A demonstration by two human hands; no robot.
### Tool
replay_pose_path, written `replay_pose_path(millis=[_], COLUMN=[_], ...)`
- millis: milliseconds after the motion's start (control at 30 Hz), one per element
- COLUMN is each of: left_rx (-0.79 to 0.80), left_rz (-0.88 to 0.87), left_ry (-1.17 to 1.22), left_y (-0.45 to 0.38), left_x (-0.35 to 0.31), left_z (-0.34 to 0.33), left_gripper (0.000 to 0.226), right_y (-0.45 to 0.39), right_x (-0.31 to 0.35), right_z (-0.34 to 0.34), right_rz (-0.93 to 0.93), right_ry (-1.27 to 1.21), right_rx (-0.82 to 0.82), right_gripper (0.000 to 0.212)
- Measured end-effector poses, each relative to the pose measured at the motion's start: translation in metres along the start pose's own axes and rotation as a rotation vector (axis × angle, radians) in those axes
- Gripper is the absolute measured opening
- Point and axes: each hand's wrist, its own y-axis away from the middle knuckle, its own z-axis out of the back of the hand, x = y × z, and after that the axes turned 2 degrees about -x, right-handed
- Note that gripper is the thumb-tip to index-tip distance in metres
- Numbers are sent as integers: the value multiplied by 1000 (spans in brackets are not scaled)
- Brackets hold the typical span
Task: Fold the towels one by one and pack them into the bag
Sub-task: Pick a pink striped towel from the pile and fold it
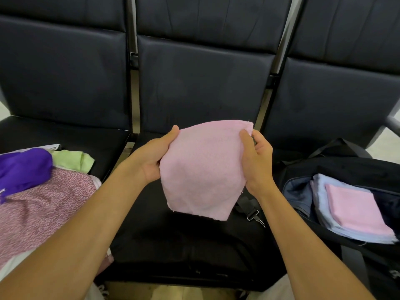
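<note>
A row of black padded seats [194,87] fills the view, and the work is spread across three of them. On the right seat sits the open black duffel bag [337,169]; inside it lies a stack of folded pale blue towels [318,198] with one folded pink towel [357,208] on top, so several pieces are already packed. On the left seat a heap of unfolded cloth waits: a pink patterned towel [39,204], the largest of the heap, a purple cloth [23,167] lying over its far edge, and a light green cloth [73,160] just behind that. At least these three are left to do, and more may lie hidden beneath.

Over the middle seat, held in the air, is the pink towel in hand [203,167]. It looks partly folded, though the layers cannot be made out. The left hand [151,156] grips its left edge, thumb on the near face and fingers curled behind. The right hand [256,158] holds the right edge near the top corner, thumb in front, fingers wrapped behind the cloth. By my judgement this towel is mid-fold, with a further fold or the move to the bag to come.

A bag strap with a metal clip [254,215] lies on the middle seat under the towel.

No brand, label or writing can be read on any of it.
</note>
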Motion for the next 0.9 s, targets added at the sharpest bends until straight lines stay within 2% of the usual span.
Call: replay_pose_path(millis=[100, 267, 400, 567, 767, 833, 900], left_rx=[102, 174, 55, 5, -42, -86, -126], left_rz=[75, 117, 72, 21, 46, 73, 104], left_ry=[107, -4, -104, -222, -150, -139, -79], left_y=[-2, -6, -10, -12, -14, -15, -16], left_x=[3, 8, 8, 8, 10, 12, 15], left_z=[3, 3, 9, 10, 10, 10, 11], left_gripper=[34, 32, 30, 31, 33, 35, 35], right_y=[-1, -1, 1, 2, 2, 3, 2], right_x=[-3, -7, -9, -7, -7, -9, -11], right_z=[0, 0, 3, 3, 10, 11, 13], right_rz=[-81, -243, -403, -523, -709, -745, -791], right_ry=[18, 55, 122, 28, -156, -232, -314], right_rx=[-30, -18, 71, 147, 224, 235, 282], right_gripper=[36, 33, 35, 20, 15, 22, 39])
